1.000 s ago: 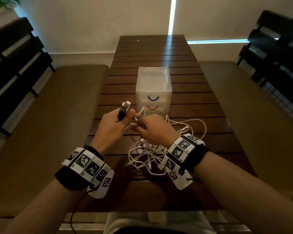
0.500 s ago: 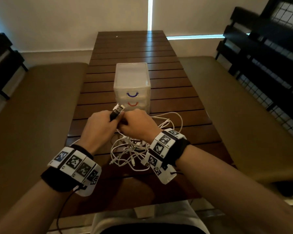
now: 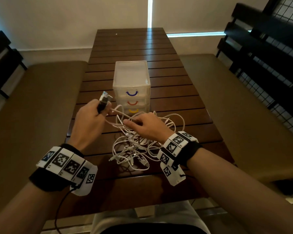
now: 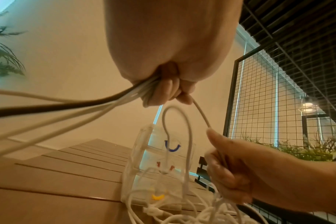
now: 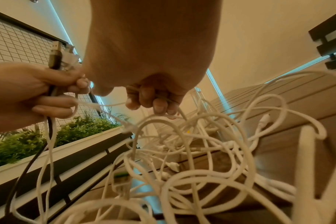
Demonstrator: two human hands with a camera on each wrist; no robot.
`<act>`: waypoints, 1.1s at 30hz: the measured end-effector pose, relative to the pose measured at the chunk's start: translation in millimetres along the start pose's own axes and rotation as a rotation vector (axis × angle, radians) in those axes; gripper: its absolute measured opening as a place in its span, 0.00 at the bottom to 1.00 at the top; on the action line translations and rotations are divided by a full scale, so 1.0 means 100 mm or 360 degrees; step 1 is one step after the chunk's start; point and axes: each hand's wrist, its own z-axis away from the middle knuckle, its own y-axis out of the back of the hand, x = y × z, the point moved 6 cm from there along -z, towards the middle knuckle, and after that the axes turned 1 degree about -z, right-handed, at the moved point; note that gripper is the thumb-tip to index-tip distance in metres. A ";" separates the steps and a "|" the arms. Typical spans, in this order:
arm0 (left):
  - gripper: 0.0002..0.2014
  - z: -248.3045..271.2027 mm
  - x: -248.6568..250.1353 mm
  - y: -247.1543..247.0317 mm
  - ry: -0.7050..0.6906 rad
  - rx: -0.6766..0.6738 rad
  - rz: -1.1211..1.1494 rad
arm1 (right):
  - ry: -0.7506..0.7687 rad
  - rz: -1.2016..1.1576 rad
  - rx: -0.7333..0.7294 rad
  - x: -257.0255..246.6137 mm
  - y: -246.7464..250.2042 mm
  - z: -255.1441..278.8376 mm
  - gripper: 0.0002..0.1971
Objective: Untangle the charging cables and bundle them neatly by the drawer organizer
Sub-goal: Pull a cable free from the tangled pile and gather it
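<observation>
A tangle of white charging cables lies on the wooden table in front of a clear drawer organizer with blue, red and yellow handles. My left hand grips a bunch of plug ends, one black and the others white, sticking up above its fingers. My right hand pinches one white cable that runs taut across to the left hand. The rest of the tangle hangs and lies below both hands.
Padded benches run along both sides of the table, with dark slatted backrests behind them. A planter with green plants and a wire grid panel stand to one side. The table's far half is bare wood.
My hands, which were close together, have drawn apart: the right hand has moved right and down along a white cable while the left holds the plugs up. The head view has shifted.
</observation>
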 end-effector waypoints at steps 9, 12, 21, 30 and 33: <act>0.17 -0.04 -0.25 0.12 0.0325 0.0306 0.0387 | -0.0200 0.0103 -0.0052 0.13 0.00 0.00 0.32; 0.16 -0.02 -0.12 0.05 0.0178 0.0270 0.0227 | -0.0227 0.0269 -0.0085 0.04 -0.05 -0.03 0.33; 0.08 0.20 -0.01 -0.38 -0.0089 -0.0337 -0.0142 | 0.0102 0.0782 -0.0316 -0.39 -0.16 -0.02 0.18; 0.14 0.20 -0.06 -0.42 0.0064 -0.0456 -0.0298 | 0.0112 0.0711 -0.0364 -0.38 -0.19 -0.02 0.18; 0.16 0.19 -0.07 -0.41 0.0103 -0.0490 -0.0307 | 0.0087 0.0494 -0.0405 -0.33 -0.21 0.00 0.21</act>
